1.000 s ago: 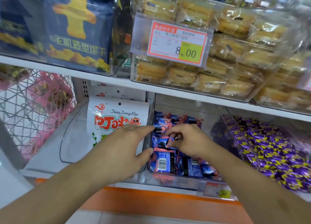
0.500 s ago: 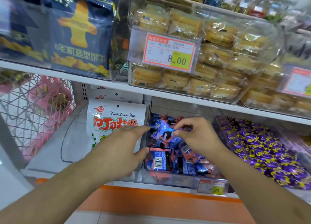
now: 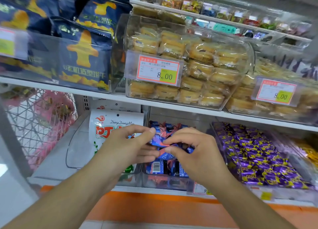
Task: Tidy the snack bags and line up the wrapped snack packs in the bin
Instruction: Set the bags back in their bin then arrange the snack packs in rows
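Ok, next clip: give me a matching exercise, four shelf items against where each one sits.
Items:
1. dark blue biscuit bags
2. yellow pastry packs
3. white snack bag
4. purple candies

Places:
A. lower shelf, far right bin
B. upper shelf, left bin
C. lower shelf, left of the blue packs
D. upper shelf, behind the 8.00 tag

Pairs: 1-B, 2-D, 3-C, 4-A

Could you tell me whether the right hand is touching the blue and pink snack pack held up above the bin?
Touching. The head view shows the right hand pinching the blue and pink snack pack between thumb and fingertips, no gap visible.
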